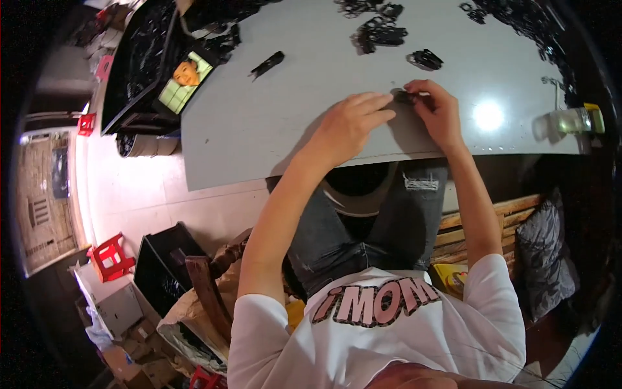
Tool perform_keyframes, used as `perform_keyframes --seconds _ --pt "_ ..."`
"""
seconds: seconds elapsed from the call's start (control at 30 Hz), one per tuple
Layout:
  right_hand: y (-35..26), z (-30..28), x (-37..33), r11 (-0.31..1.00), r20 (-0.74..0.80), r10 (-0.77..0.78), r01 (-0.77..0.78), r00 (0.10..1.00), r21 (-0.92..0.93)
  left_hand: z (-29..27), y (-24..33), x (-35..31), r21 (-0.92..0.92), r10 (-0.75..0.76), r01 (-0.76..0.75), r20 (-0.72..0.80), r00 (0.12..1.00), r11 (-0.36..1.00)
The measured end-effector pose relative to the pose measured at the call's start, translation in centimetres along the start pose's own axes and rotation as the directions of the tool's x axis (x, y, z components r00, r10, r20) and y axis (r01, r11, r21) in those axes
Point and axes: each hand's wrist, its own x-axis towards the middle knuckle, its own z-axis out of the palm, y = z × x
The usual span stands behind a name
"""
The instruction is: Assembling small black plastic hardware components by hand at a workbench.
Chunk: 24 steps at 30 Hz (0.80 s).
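Where the grey desk (pixel 272 123) fills the upper middle of the view, seen from above with its near edge over the knees in dark jeans (pixel 363 227). Left of it, a phone (pixel 185 81) with a lit screen, leaning at a black tray (pixel 139 58). Farther back, heaps of black parts (pixel 379 32); one black strip (pixel 267 63) lying apart. At the right edge, a clear bottle (pixel 570 120). Near the front edge, left hand (pixel 350 126) and right hand (pixel 437 113) meeting, fingers (pixel 414 97) pressed together, pinching a small black piece (pixel 404 97) just above the desk.
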Motion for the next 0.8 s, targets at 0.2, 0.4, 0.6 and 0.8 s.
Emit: perform_keyframes --seconds 0.2,0.4,0.6,0.8 --pt "-0.6 -1.6 -0.3 0.826 0.230 -0.312 0.383 0.922 -0.414 -1.0 0.9 -0.3 -0.091 -0.300 0.289 -0.136 0.944 0.953" --pt "-2.6 -1.6 -1.6 0.818 0.171 -0.285 0.333 0.943 -0.469 -0.2 1.1 -0.5 -0.064 -0.382 0.377 -0.138 0.914 0.924" --pt "-1.1 0.2 1.1 0.786 0.172 -0.286 0.333 0.943 -0.520 1.1 2.7 0.5 -0.099 -0.343 0.333 -0.118 0.932 0.938" --pt "0.5 -2.6 5.4 0.594 -0.127 -0.364 0.125 0.923 -0.795 -1.3 -0.5 0.1 -0.008 -0.369 0.383 -0.288 0.884 0.924"
